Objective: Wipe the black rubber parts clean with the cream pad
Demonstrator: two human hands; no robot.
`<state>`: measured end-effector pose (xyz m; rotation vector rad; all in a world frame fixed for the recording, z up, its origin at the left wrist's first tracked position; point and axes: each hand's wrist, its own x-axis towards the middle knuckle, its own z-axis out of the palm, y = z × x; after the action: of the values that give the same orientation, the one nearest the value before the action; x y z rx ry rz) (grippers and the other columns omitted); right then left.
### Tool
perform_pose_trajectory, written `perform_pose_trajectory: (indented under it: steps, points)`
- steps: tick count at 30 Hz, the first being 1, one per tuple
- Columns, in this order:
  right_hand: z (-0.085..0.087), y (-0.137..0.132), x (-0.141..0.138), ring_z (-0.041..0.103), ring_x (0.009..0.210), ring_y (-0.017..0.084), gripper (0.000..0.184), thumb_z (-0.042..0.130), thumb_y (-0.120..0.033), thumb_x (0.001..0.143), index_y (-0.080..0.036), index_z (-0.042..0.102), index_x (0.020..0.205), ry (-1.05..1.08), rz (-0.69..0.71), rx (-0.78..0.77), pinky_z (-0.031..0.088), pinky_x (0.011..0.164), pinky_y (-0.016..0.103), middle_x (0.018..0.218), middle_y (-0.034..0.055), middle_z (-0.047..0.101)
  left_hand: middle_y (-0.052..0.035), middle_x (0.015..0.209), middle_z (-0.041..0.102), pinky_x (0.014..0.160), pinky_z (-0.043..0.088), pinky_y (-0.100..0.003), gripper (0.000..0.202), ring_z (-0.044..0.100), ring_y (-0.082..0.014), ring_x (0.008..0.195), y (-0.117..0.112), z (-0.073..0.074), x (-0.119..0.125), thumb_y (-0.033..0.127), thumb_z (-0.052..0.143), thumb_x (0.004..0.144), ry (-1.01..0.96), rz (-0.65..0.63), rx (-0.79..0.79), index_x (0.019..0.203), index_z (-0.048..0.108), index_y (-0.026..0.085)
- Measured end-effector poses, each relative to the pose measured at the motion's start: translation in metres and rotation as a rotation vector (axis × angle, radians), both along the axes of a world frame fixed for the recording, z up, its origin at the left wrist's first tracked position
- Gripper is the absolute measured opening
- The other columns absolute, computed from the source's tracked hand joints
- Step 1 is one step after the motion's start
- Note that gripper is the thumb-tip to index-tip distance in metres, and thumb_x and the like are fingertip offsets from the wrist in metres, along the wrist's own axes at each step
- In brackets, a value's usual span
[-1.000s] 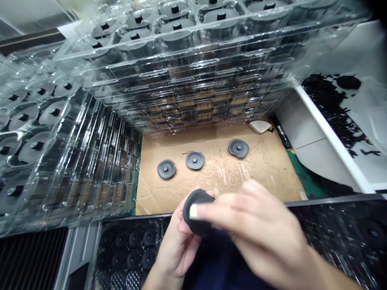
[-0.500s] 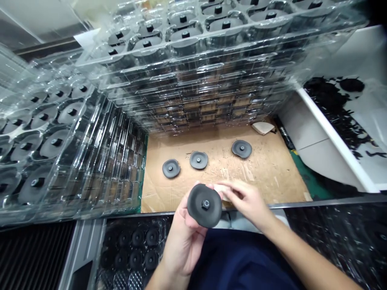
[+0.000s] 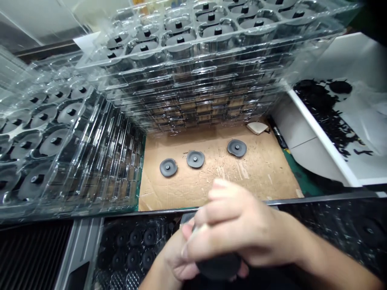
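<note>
My right hand (image 3: 238,227) lies curled over my left hand (image 3: 172,262), low in the middle of the view. Between them sits a black rubber disc (image 3: 219,268), mostly hidden; only its lower edge shows under the right fingers. Both hands close around it. On the brown cardboard sheet (image 3: 266,169) beyond lie three more black discs with a centre stud: one at the left (image 3: 168,167), one in the middle (image 3: 195,158) and one at the right (image 3: 236,148).
Tall stacks of clear plastic trays holding black discs stand at the back (image 3: 196,52) and at the left (image 3: 54,137). A dark tray of discs (image 3: 133,245) sits near me at the lower left. A white bin with black scraps (image 3: 332,108) is at the right.
The disc was held up facing me in my left hand. Both hands have dropped toward me, and my right hand now covers the disc from above.
</note>
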<state>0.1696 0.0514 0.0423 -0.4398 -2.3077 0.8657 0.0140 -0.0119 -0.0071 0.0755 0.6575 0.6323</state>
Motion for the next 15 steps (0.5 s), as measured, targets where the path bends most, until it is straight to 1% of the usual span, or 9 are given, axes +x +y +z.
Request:
perform_pose_trajectory:
  steps: [1, 2, 3, 5, 8, 10, 11, 13, 15]
  points:
    - [-0.001, 0.0, 0.003, 0.049, 0.065, 0.012, 0.026, 0.043, -0.02, 0.093, -0.018, 0.069, 0.091, -0.023, -0.046, -0.025, 0.031, 0.063, 0.03, 0.077, 0.0003, 0.066, -0.0111, 0.069, 0.073, 0.053, 0.054, -0.026, 0.051, 0.069, -0.0217, 0.06, 0.001, 0.0, -0.001, 0.049, 0.069, 0.069, -0.01, -0.009, 0.007, 0.098, 0.07, 0.007]
    - [-0.002, -0.001, 0.008, 0.049, 0.065, 0.013, 0.026, 0.043, -0.017, 0.091, -0.017, 0.068, 0.092, -0.082, -0.131, -0.048, 0.031, 0.063, 0.031, 0.074, 0.0014, 0.065, -0.0102, 0.075, 0.073, 0.056, 0.054, -0.025, 0.051, 0.07, -0.0205, 0.063, 0.003, 0.0, -0.002, 0.049, 0.072, 0.065, -0.028, -0.011, 0.015, 0.095, 0.071, 0.008]
    - [-0.003, -0.004, 0.013, 0.049, 0.066, 0.014, 0.026, 0.043, -0.013, 0.09, -0.017, 0.068, 0.094, -0.148, -0.224, -0.08, 0.031, 0.063, 0.031, 0.072, 0.0019, 0.064, -0.0091, 0.08, 0.073, 0.06, 0.055, -0.023, 0.051, 0.07, -0.0197, 0.067, 0.005, -0.001, -0.005, 0.049, 0.075, 0.06, -0.04, 0.014, 0.024, 0.092, 0.071, 0.009]
    - [-0.011, -0.014, 0.025, 0.051, 0.069, 0.014, 0.027, 0.044, -0.011, 0.089, -0.021, 0.067, 0.1, -0.195, -0.337, -0.208, 0.035, 0.063, 0.03, 0.075, 0.002, 0.064, -0.0074, 0.089, 0.073, 0.069, 0.055, -0.024, 0.052, 0.07, -0.0193, 0.075, 0.008, -0.001, -0.01, 0.045, 0.079, 0.055, -0.01, 0.116, 0.05, 0.095, 0.07, 0.013]
    - [-0.035, -0.036, 0.037, 0.06, 0.076, 0.015, 0.021, 0.05, -0.022, 0.09, -0.025, 0.067, 0.103, -0.103, -0.476, -0.543, 0.045, 0.064, 0.027, 0.085, 0.0025, 0.068, -0.0089, 0.102, 0.072, 0.081, 0.054, -0.028, 0.056, 0.069, -0.021, 0.085, 0.01, 0.002, -0.015, 0.042, 0.079, 0.055, 0.065, 0.214, 0.105, 0.103, 0.068, 0.017]
    - [-0.054, -0.049, 0.039, 0.064, 0.08, 0.018, 0.021, 0.054, -0.032, 0.087, -0.024, 0.069, 0.099, -0.078, -0.636, -0.753, 0.05, 0.065, 0.027, 0.091, 0.0041, 0.07, -0.0088, 0.106, 0.071, 0.083, 0.052, -0.028, 0.056, 0.068, -0.0223, 0.089, 0.011, 0.005, -0.015, 0.041, 0.081, 0.052, 0.105, 0.229, 0.118, 0.102, 0.069, 0.018]
    - [-0.06, -0.052, 0.038, 0.065, 0.081, 0.019, 0.022, 0.055, -0.035, 0.086, -0.023, 0.07, 0.097, -0.083, -0.713, -0.819, 0.051, 0.065, 0.028, 0.093, 0.0048, 0.071, -0.0079, 0.105, 0.071, 0.083, 0.052, -0.028, 0.056, 0.068, -0.0225, 0.09, 0.011, 0.007, -0.015, 0.04, 0.082, 0.05, 0.123, 0.233, 0.117, 0.1, 0.069, 0.018]
    - [-0.062, -0.055, 0.033, 0.065, 0.082, 0.02, 0.023, 0.057, -0.037, 0.085, -0.022, 0.07, 0.097, -0.08, -0.819, -0.844, 0.053, 0.065, 0.029, 0.097, 0.0055, 0.071, -0.0058, 0.103, 0.071, 0.083, 0.051, -0.026, 0.053, 0.067, -0.0223, 0.093, 0.012, 0.01, -0.011, 0.037, 0.083, 0.051, 0.16, 0.241, 0.105, 0.099, 0.07, 0.02]
    - [-0.051, -0.051, 0.022, 0.065, 0.081, 0.019, 0.021, 0.056, -0.033, 0.086, -0.024, 0.069, 0.1, -0.015, -0.866, -0.725, 0.052, 0.062, 0.026, 0.098, 0.0046, 0.071, -0.0045, 0.103, 0.072, 0.081, 0.051, -0.024, 0.054, 0.067, -0.0207, 0.093, 0.01, 0.01, -0.007, 0.036, 0.084, 0.05, 0.175, 0.275, 0.108, 0.1, 0.07, 0.022]
